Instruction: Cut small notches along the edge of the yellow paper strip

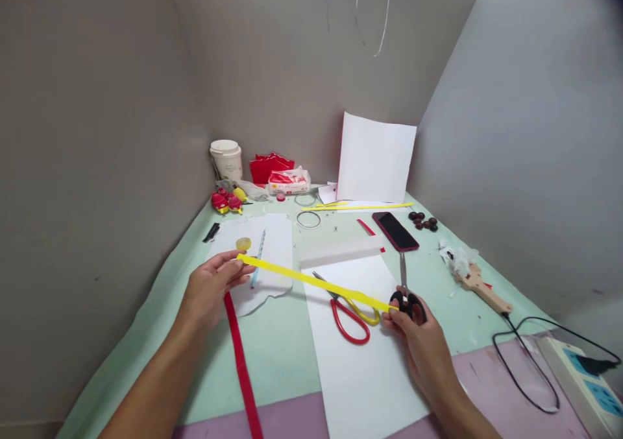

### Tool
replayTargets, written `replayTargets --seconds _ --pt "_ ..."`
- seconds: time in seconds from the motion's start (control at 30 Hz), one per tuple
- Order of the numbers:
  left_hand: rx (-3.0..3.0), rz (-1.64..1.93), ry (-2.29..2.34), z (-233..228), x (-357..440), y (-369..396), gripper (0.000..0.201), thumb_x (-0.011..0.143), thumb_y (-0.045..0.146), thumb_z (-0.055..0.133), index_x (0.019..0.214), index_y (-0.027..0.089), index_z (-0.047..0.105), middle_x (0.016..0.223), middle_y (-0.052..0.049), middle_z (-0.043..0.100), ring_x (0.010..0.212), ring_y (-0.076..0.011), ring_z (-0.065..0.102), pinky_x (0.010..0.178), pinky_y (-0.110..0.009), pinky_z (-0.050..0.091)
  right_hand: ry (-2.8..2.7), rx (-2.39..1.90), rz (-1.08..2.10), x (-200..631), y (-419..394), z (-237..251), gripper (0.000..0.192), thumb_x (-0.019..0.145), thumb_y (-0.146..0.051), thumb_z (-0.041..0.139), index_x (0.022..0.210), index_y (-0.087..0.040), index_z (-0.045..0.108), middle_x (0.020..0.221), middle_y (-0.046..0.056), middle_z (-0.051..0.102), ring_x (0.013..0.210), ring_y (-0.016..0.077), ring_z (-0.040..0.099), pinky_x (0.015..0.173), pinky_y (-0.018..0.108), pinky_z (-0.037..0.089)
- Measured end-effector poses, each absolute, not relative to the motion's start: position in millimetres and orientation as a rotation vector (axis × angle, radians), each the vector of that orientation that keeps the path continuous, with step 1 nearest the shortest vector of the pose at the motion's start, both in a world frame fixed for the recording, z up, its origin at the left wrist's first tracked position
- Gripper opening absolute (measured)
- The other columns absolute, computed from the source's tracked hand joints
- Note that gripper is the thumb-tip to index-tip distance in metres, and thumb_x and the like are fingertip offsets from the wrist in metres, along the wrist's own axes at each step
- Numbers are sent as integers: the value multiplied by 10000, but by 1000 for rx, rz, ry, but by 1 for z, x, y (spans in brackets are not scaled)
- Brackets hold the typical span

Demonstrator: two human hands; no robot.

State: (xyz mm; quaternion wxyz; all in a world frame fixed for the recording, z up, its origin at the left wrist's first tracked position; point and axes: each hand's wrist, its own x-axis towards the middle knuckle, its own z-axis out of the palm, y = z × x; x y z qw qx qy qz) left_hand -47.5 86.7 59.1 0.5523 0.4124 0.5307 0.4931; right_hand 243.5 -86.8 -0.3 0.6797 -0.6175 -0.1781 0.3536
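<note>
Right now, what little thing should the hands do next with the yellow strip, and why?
Probably open the black scissors and slide the blades onto the yellow strip. The left hand pinches one end, the right hand holds the other end along with the scissors, so the strip is stretched taut above the white paper.

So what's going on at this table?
A person holds a long yellow paper strip stretched between both hands above a white sheet. The left hand pinches one end; the right hand pinches the other end while also gripping black-handled scissors. A second pair, red and yellow scissors, lies on the sheet, and a red strip lies beside the left arm.
</note>
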Motion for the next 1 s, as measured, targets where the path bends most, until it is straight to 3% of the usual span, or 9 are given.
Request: replayTargets --seconds 0.47,0.77,1.0 --pt "1002 1262 1271 54 -53 88 257 739 193 688 994 177 652 795 -21 738 735 -123 711 659 -174 551 -567 -1489 840 223 -94 9 472 753 -230 664 1202 -227 517 889 -10 612 586 126 570 575 266 509" --pt "1043 1326 1308 51 -52 91 301 709 225 709 1005 194 660 759 -8 724 750 -127 704 688 -190 541 -700 -1547 818 211 -108 18 550 697 -256 671 1234 -245 549 902 26 689 602 158 601 594 287 544" --pt "1225 1429 1427 49 -54 91 347 705 297 691 1042 215 668 755 -5 714 736 -147 699 718 -243 546 -780 -1509 793 186 -115 10 506 703 -287 648 1205 -241 605 908 40 685 601 159 589 558 278 524"
